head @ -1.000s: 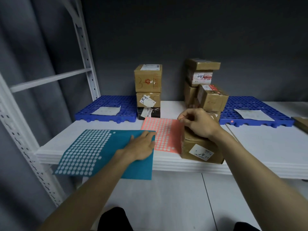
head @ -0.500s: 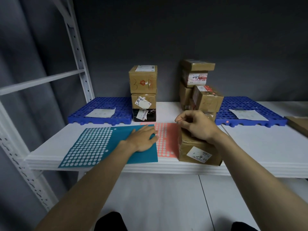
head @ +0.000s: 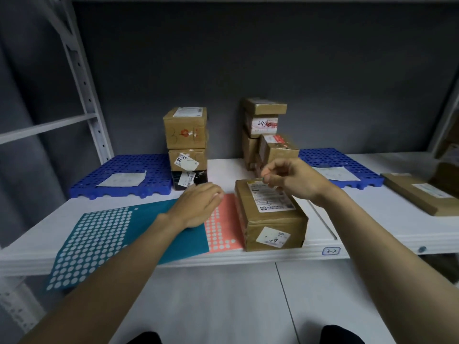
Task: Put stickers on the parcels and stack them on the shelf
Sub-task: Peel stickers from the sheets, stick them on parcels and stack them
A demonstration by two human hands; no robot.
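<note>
Where the white shelf [head: 372,219] meets its front edge, a brown parcel [head: 269,214] lies flat with a printed label on top and a small white tag on its near face. The right hand [head: 291,178] hovers over the parcel's far end, thumb and forefinger pinched together on something tiny and greenish, perhaps a sticker; I cannot make it out for certain. Touching the parcel's left side lies a pink sticker sheet [head: 223,229], partly under a teal sticker sheet [head: 104,242] that overhangs the shelf edge. The left hand [head: 198,207] rests on these sheets with fingers loose and nearly straight. Further back stand two stacks of parcels [head: 186,145] [head: 267,135], flanked by blue perforated trays [head: 124,175] [head: 332,160]. A flat parcel [head: 417,194] lies at the far right.
</note>
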